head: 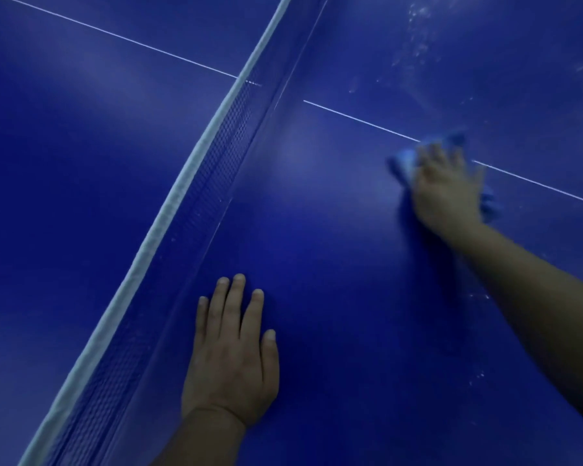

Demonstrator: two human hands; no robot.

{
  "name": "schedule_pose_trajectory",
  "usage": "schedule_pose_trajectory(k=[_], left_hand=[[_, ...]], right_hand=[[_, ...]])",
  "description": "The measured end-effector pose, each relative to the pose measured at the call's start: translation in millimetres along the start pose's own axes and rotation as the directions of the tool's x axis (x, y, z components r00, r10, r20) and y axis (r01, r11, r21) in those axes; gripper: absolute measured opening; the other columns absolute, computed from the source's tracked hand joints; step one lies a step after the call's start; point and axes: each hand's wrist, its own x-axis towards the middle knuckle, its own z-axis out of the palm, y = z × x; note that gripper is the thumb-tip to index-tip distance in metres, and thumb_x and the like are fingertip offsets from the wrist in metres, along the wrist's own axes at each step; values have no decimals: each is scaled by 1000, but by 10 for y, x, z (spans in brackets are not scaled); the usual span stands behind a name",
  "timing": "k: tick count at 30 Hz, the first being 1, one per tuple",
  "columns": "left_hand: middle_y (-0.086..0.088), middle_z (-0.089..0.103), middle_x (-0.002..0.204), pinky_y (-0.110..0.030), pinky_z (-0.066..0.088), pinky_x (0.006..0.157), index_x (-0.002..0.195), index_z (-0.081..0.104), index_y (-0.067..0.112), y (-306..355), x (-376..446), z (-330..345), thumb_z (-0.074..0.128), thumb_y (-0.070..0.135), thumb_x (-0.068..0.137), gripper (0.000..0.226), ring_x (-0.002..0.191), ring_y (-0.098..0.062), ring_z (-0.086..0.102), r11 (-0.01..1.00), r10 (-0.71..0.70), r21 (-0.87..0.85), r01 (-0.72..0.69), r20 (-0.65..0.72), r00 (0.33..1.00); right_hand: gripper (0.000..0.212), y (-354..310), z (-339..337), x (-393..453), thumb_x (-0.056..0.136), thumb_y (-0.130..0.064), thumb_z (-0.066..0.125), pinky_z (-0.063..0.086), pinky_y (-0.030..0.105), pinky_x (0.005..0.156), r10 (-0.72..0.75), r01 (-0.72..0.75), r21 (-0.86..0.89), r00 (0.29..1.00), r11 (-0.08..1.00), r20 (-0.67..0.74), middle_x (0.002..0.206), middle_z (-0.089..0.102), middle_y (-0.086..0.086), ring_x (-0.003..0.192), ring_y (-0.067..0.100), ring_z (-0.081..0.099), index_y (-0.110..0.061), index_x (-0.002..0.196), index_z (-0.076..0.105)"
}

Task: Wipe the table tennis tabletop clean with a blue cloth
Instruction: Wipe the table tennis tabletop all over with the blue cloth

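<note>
The surface looks clean near the net, white specks remain far right; right hand presses the cloth flat, left hand rests open.

Table tennis room: blue tabletop, white-taped net.

The left hand lies flat, palm down, with its fingers straight and close together and the thumb alongside; its wrist and forearm enter from the bottom edge. The right arm reaches in from the lower right, stretched forward, and the right hand, blurred, is spread palm down with its fingers pressing on a cloth.
</note>
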Motion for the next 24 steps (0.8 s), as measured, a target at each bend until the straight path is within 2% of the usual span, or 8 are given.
schedule_pose_trajectory(k=[3, 7, 10, 14, 17, 19, 22, 24], left_hand=[[-14, 33, 158, -46, 7, 119, 142, 50, 7, -1, -8, 0, 29, 38, 97, 58, 149, -28, 19, 1000, -3, -7, 3, 9, 1000], [-14, 34, 157, -46, 8, 119, 140, 52, 7, 1, -6, -3, 32, 36, 96, 56, 149, -28, 20, 1000, 5, -5, -5, 3, 1000], [-15, 35, 156, -45, 7, 119, 138, 53, 6, -3, 2, 15, 33, 35, 96, 56, 148, -28, 21, 1000, 19, 11, -18, -13, 1000], [-15, 35, 156, -44, 5, 120, 138, 53, 5, 0, 14, 20, 32, 36, 96, 56, 148, -28, 21, 1000, 16, 14, -16, -26, 1000], [-16, 37, 155, -44, 6, 120, 137, 54, 4, -3, 3, 18, 34, 35, 94, 57, 147, -30, 22, 1000, 15, -26, -16, -39, 999], [-16, 37, 155, -45, 6, 120, 137, 54, 4, 6, 9, 11, 33, 35, 94, 57, 147, -30, 22, 999, 15, -28, -16, -36, 999], [-15, 36, 156, -43, 3, 121, 139, 51, 5, 5, 7, 12, 31, 36, 95, 57, 148, -29, 21, 1000, 4, -22, -4, -15, 1000], [-15, 35, 156, -41, 0, 122, 139, 51, 5, -4, 15, 9, 31, 37, 95, 58, 149, -28, 20, 999, -1, -38, 0, -4, 1000]], right_hand=[[49, 112, -54, -187, 104, -27, 32, 7, 66, 118, 268, -267, 129, 963, 955, 13, 164, 25, 3, 151, 34, 16, -21, 153, 34], [51, -994, 51, -325, 101, -32, 40, 10, 65, 116, -46, 49, 39, 997, 998, -67, 162, 29, 6, 149, 39, 22, -22, 151, 38], [56, -1946, 80, -93, 97, -32, 38, 0, 62, 117, -249, 256, 119, 966, 959, -72, 164, 24, 2, 152, 36, 13, -26, 153, 35], [52, -2078, -17, 405, 100, -31, 33, 1, 62, 118, -333, 328, 157, 943, 931, 5, 165, 20, 0, 153, 33, 10, -27, 152, 34], [53, -1046, 48, 422, 101, -28, 35, 11, 66, 115, -62, 62, 51, 998, 997, -4, 164, 23, 6, 150, 38, 19, -23, 154, 30], [53, -55, 101, 262, 101, -25, 33, 12, 70, 114, 205, -205, 24, 978, 978, -24, 163, 23, 11, 148, 43, 20, -18, 154, 30], [53, 844, -25, -79, 102, -31, 24, 5, 69, 116, 607, -610, 178, 791, 772, 74, 165, 20, 5, 151, 39, 12, -22, 154, 30], [54, 719, -61, -151, 103, -31, 25, 4, 67, 117, 664, -665, 188, 744, 723, 76, 166, 17, 5, 152, 38, 9, -22, 156, 27]])
